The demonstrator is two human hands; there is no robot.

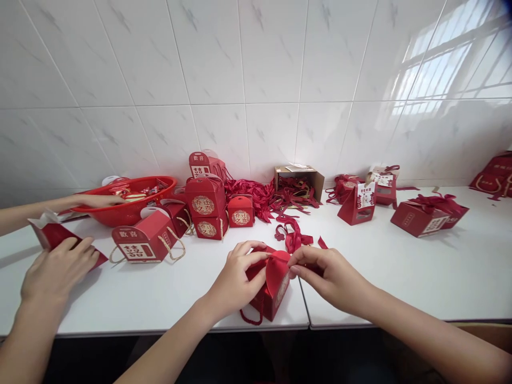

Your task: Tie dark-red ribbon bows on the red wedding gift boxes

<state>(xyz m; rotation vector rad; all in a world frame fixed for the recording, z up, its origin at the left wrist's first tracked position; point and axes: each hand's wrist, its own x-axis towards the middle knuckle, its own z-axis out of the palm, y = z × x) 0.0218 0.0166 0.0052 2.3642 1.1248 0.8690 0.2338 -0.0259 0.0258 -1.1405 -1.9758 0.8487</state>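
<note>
A small red gift box (274, 290) stands at the near edge of the white table (400, 277), just in front of me. My left hand (236, 277) is wrapped round its left side with the fingers closed on the rounded top flap. My right hand (326, 274) pinches the same flap from the right. A red cord handle hangs from the box over the table's edge.
Another person's hand (58, 269) rests on a folded red box (54, 234) at the left; their other hand (96, 200) reaches into a red basin (132, 200). Several finished red boxes (206, 205), loose red ribbons (292, 234) and a cardboard box (299, 178) line the tiled wall.
</note>
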